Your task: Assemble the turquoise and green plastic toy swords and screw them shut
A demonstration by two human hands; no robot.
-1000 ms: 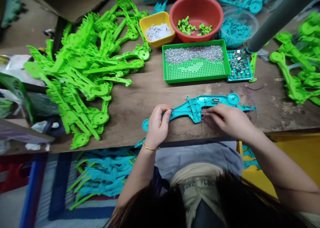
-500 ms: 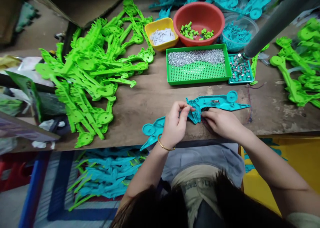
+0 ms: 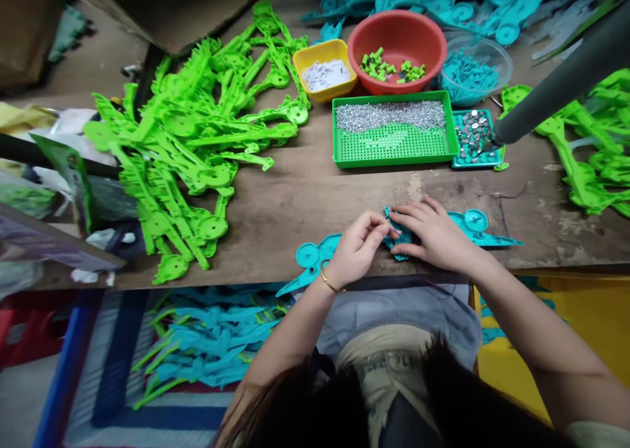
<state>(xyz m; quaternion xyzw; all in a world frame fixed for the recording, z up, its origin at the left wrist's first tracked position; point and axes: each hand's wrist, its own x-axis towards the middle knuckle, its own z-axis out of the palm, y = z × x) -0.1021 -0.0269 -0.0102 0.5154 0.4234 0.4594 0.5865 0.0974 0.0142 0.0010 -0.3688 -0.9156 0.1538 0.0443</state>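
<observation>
Thin dark-reddish wire (image 3: 395,231) being pinched btwn thumb + fingertips of L hand (image 3: 359,248), right over the mid-section of a long, bow-shaped teal plastic part (image 3: 401,241). That part is laid flat nr the front edge of the brown wooden table (image 3: 295,199), its ends left showing beyond both hands. R hand (image 3: 438,238) is spread palm-down on the part just R of the pinch, thumb apart from fingers, not clenched; contact under the palm can't be seen.
</observation>
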